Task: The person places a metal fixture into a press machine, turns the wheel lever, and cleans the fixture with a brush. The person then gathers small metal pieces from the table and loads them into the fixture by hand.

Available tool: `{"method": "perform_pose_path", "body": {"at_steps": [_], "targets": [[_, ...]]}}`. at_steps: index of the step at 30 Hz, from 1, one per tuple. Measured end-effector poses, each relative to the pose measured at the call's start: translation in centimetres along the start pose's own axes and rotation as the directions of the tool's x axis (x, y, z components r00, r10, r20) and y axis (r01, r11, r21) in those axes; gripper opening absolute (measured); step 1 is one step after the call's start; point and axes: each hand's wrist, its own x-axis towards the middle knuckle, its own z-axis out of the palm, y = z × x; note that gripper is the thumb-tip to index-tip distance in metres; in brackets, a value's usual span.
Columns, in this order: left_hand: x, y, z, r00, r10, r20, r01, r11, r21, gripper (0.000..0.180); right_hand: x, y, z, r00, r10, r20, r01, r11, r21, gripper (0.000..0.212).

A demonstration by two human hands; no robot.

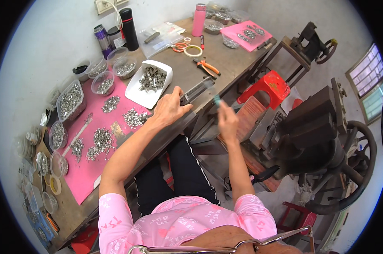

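At the table's front edge, my left hand [170, 109] grips one end of a long grey metal bar [196, 90] with a row of fine marks or teeth along it. My right hand [228, 122] is closed round a small teal-handled tool [217, 100]. Its far end is smeared by motion beside the bar's right end, so its kind is unclear. Just behind my left hand, a white scoop-shaped tray [168, 71] holds a heap of small metal parts [151, 80]. Another pile of shiny metal pieces [134, 118] lies on the pink mat [83, 175] next to my left forearm.
Several clear tubs of metal parts, such as one [71, 101], line the table's wall side. Orange-handled pliers [208, 67], a tape roll [193, 51] and a pink bottle [198, 20] stand farther back. A red stool [267, 86] and a heavy press with a handwheel [363, 169] are at right.
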Motion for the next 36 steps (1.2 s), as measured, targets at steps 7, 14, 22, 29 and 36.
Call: {"method": "perform_pose_path", "body": {"at_steps": [7, 14, 22, 29, 36], "targets": [[-0.3, 0.4, -0.4, 1.0, 0.006, -0.001, -0.006, 0.998, 0.066, 0.053, 0.0, -1.4, 0.3, 0.971, -0.233, 0.045, 0.233, 0.972, 0.002, 0.029], [-0.6, -0.5, -0.7, 1.0, 0.003, 0.007, -0.004, 0.997, 0.073, 0.05, -0.7, -1.8, 1.5, 0.961, -0.266, 0.082, 0.266, 0.964, 0.004, 0.027], [-1.7, -1.3, -1.3, 1.0, -0.03, -0.004, 0.03, 0.993, 0.114, 0.049, -0.7, -1.3, 1.6, 0.963, -0.205, 0.174, 0.208, 0.978, 0.005, 0.031], [-2.8, -1.5, -1.8, 0.996, -0.083, 0.022, 0.081, 0.992, 0.098, 0.052, -0.5, -1.2, 1.9, 0.972, -0.226, 0.058, 0.23, 0.971, -0.07, 0.033], [-4.7, -2.3, -2.3, 0.995, -0.097, 0.007, 0.096, 0.992, 0.083, 0.053, -1.0, -3.2, 2.1, 0.94, -0.317, 0.127, 0.324, 0.946, -0.032, 0.037]]}}
